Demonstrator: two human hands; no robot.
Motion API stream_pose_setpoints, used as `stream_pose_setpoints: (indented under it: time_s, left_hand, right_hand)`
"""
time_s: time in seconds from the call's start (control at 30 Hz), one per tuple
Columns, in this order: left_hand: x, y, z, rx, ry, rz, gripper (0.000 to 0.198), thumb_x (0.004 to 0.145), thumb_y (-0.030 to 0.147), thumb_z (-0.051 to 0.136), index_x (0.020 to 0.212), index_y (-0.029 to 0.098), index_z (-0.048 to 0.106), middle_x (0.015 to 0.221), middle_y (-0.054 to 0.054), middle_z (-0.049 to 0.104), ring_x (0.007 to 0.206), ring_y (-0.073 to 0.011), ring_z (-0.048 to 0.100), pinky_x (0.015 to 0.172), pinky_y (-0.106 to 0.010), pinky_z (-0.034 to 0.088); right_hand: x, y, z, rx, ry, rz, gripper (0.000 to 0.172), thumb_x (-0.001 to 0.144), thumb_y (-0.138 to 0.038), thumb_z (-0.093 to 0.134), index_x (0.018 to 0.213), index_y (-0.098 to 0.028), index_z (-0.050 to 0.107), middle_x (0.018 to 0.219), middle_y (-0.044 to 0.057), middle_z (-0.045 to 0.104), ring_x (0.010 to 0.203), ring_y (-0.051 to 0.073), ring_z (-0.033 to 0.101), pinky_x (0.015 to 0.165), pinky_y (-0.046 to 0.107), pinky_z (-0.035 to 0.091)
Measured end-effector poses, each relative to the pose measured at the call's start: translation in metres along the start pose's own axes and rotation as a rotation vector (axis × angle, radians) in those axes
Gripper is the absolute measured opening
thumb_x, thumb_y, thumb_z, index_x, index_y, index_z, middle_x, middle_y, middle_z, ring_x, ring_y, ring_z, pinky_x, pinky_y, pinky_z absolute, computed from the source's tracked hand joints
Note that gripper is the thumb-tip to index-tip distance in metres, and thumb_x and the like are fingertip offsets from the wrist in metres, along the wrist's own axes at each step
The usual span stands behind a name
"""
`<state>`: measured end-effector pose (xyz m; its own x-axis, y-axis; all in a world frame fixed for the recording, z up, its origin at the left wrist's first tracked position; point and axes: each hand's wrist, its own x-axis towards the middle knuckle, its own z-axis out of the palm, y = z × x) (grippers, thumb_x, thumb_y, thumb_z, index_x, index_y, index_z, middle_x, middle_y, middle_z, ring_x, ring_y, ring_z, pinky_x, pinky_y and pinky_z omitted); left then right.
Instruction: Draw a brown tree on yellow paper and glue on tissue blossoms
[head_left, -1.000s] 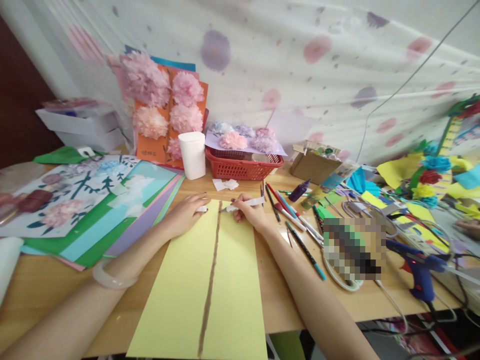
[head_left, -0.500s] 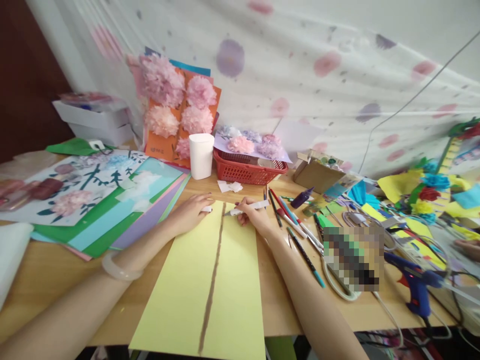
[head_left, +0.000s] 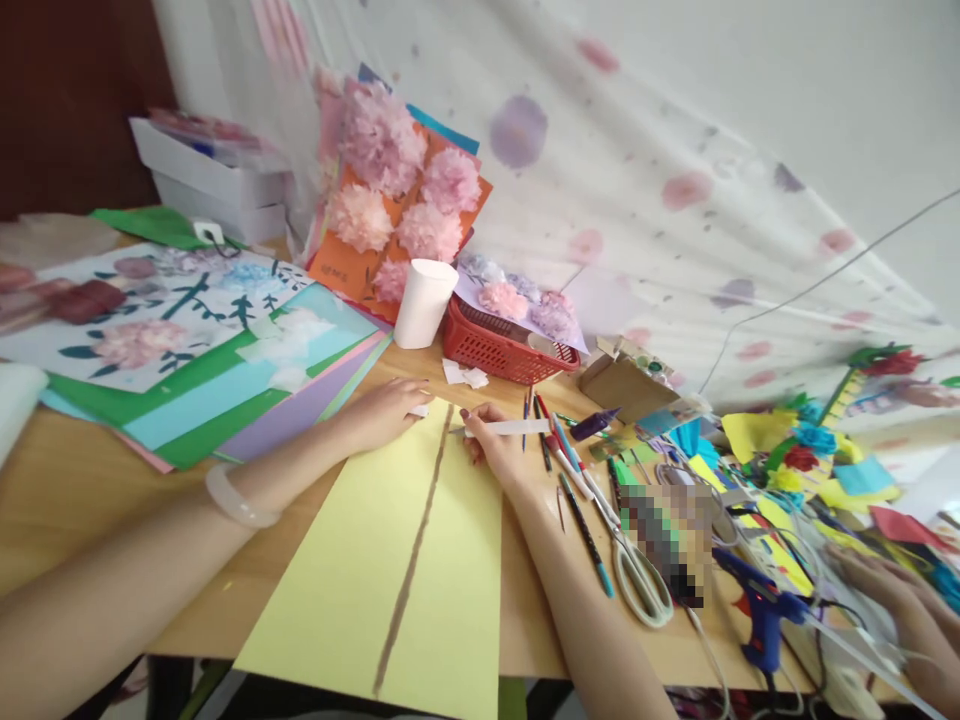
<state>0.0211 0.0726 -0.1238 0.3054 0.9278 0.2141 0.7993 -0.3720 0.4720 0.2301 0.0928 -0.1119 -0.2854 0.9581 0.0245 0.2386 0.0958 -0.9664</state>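
A sheet of yellow paper [head_left: 435, 560] lies lengthwise before me, with a brown line [head_left: 415, 548] drawn down its middle. My right hand [head_left: 491, 445] grips a white marker [head_left: 521, 427]. The marker's grey tip points left, close to the top of the brown line; whether it touches the paper I cannot tell. Across the sheet's upper left edge rests my left hand [head_left: 386, 415], closed around a small white piece [head_left: 419, 411] that looks like a marker cap.
Coloured paper sheets [head_left: 247, 420] are stacked at left. Behind stand a white container [head_left: 424, 305] and a red basket [head_left: 487, 350]. Pens [head_left: 586, 535], scissors [head_left: 643, 580] and a blue glue gun [head_left: 765, 615] lie at right. Another person's hand [head_left: 877, 580] shows at far right.
The view has tilted and turned toward the right, bringing more of the other person's hands into sight. My right hand and the marker have shifted slightly relative to the paper's top.
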Motion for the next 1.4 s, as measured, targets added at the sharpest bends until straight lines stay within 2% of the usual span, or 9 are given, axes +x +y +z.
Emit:
stream_pose_setpoints:
  time_s: [0.1, 0.23, 0.37, 0.53, 0.8, 1.17, 1.4]
  left_hand:
    - [0.0, -0.001, 0.001, -0.006, 0.008, 0.015, 0.041, 0.089, 0.018, 0.043, 0.126, 0.014, 0.06, 0.143, -0.013, 0.052, 0.133, -0.0246, 0.046, 0.112, -0.04, 0.035]
    - [0.0, -0.002, 0.001, -0.002, 0.012, 0.025, 0.039, 0.09, 0.017, 0.043, 0.123, 0.012, 0.062, 0.142, -0.015, 0.052, 0.133, -0.0255, 0.046, 0.111, -0.04, 0.036]
    - [-0.001, -0.002, 0.002, 0.004, 0.008, 0.029, 0.039, 0.09, 0.018, 0.044, 0.126, 0.014, 0.061, 0.142, -0.013, 0.053, 0.132, -0.0243, 0.047, 0.111, -0.039, 0.036]
    - [-0.001, -0.001, 0.002, 0.024, -0.007, 0.009, 0.043, 0.09, 0.015, 0.044, 0.13, 0.009, 0.058, 0.143, -0.015, 0.051, 0.133, -0.0258, 0.046, 0.112, -0.039, 0.034]
    - [0.0, 0.0, 0.0, 0.032, 0.001, 0.023, 0.041, 0.089, 0.016, 0.044, 0.127, 0.014, 0.059, 0.141, -0.012, 0.055, 0.131, -0.0228, 0.048, 0.111, -0.037, 0.036]
    - [-0.001, -0.001, 0.0, 0.026, -0.001, 0.032, 0.04, 0.091, 0.018, 0.04, 0.126, 0.014, 0.06, 0.138, -0.011, 0.056, 0.131, -0.0242, 0.047, 0.111, -0.039, 0.036]
    - [-0.001, 0.003, -0.003, 0.0, -0.01, 0.015, 0.039, 0.091, 0.017, 0.041, 0.123, 0.011, 0.062, 0.137, -0.013, 0.057, 0.13, -0.0251, 0.048, 0.11, -0.038, 0.036]
  right_hand:
    - [0.001, 0.003, 0.006, -0.062, 0.067, -0.04, 0.032, 0.075, -0.045, 0.064, 0.063, -0.022, 0.045, 0.046, -0.009, 0.046, 0.034, 0.006, 0.036, 0.033, 0.019, 0.026]
    - [0.003, 0.003, 0.007, -0.118, 0.078, -0.056, 0.029, 0.073, -0.038, 0.064, 0.059, -0.022, 0.044, 0.044, -0.008, 0.045, 0.037, 0.007, 0.035, 0.036, 0.019, 0.024]
    - [0.003, 0.002, 0.005, -0.128, 0.06, -0.031, 0.028, 0.073, -0.036, 0.063, 0.059, -0.022, 0.043, 0.044, -0.008, 0.047, 0.036, 0.008, 0.036, 0.036, 0.02, 0.025]
    - [0.002, 0.004, 0.004, -0.111, 0.024, -0.018, 0.028, 0.074, -0.038, 0.062, 0.061, -0.023, 0.043, 0.045, -0.007, 0.049, 0.036, 0.009, 0.039, 0.035, 0.02, 0.027]
    - [0.002, 0.002, 0.002, -0.102, -0.025, -0.013, 0.028, 0.074, -0.037, 0.061, 0.059, -0.023, 0.042, 0.043, -0.008, 0.048, 0.036, 0.008, 0.039, 0.036, 0.02, 0.028]
    - [-0.002, -0.002, 0.0, -0.16, -0.109, -0.009, 0.027, 0.072, -0.034, 0.064, 0.056, -0.021, 0.046, 0.046, -0.005, 0.052, 0.041, 0.008, 0.038, 0.041, 0.021, 0.027]
    - [-0.01, -0.003, 0.001, -0.149, -0.096, 0.002, 0.027, 0.073, -0.034, 0.063, 0.055, -0.021, 0.047, 0.044, -0.005, 0.051, 0.04, 0.009, 0.038, 0.041, 0.021, 0.027]
